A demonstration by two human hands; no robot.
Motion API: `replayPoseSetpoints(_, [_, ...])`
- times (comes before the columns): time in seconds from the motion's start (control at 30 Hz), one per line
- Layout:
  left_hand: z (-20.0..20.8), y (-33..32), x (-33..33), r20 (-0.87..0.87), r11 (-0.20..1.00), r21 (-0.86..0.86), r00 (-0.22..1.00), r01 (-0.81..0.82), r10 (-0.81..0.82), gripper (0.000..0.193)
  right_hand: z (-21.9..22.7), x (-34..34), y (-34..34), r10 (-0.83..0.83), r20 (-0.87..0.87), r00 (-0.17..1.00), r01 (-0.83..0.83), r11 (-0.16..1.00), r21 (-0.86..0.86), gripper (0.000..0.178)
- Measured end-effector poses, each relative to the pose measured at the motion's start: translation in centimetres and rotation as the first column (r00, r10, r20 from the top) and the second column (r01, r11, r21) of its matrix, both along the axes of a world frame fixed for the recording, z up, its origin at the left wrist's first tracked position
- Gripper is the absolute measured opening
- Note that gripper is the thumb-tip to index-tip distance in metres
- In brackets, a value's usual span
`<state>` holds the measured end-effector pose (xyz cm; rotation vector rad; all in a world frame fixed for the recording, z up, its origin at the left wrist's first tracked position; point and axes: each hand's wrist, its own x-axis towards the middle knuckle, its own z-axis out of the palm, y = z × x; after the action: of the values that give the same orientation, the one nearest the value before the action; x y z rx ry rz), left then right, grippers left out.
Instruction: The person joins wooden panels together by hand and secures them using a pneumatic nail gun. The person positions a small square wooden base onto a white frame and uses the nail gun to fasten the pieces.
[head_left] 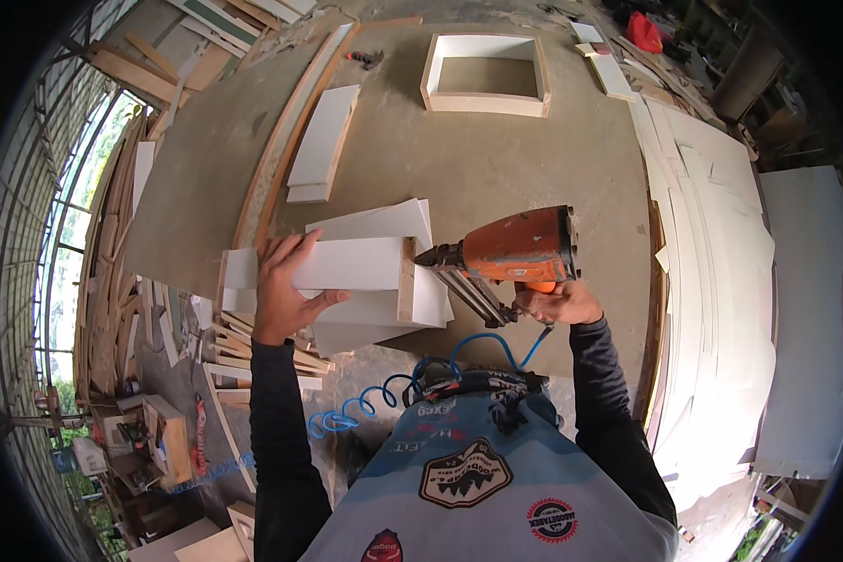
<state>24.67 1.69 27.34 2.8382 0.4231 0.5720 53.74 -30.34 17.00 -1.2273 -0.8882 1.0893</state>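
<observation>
With my right hand (571,303) I grip an orange pneumatic nail gun (515,248) by its handle. Its dark nose points left and meets the right end board of a white panel frame (361,262) on the worktable. My left hand (288,286) lies over the frame's left part, thumb and fingers apart, pressing on the white boards. Some white panels (384,220) lie beneath and behind the frame. A coiled blue air hose (478,339) runs from the gun's handle down to the left, in front of my body.
On the worktable (571,159) a finished-looking white box frame (485,105) lies at the far side. White boards (320,150) are stacked at the far left, near a long wooden strip (286,140). Large white sheets (712,281) pile up on the right; wood offcuts (244,351) lie lower left.
</observation>
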Motion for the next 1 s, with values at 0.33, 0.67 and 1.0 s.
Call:
replayPoseSetpoints(0.33, [-0.1,0.1,-0.1,0.015,1.0,0.016,1.0,0.005,-0.005,0.099,0.2,0.0,0.1,-0.009,-0.037,0.999,0.008,1.0,-0.016,0.04])
replayPoseSetpoints(0.67, [0.0,-0.1,0.2,0.011,1.0,-0.001,1.0,0.006,-0.005,0.1,1.6,0.1,0.2,0.017,-0.037,0.999,-0.019,0.999,-0.047,0.039])
replayPoseSetpoints(1.0, [0.6,-2.2,0.1,-0.05,0.979,0.195,0.998,0.054,-0.045,0.087,-2.3,-0.5,0.4,-0.204,-0.287,0.936,0.243,0.964,0.109,0.031])
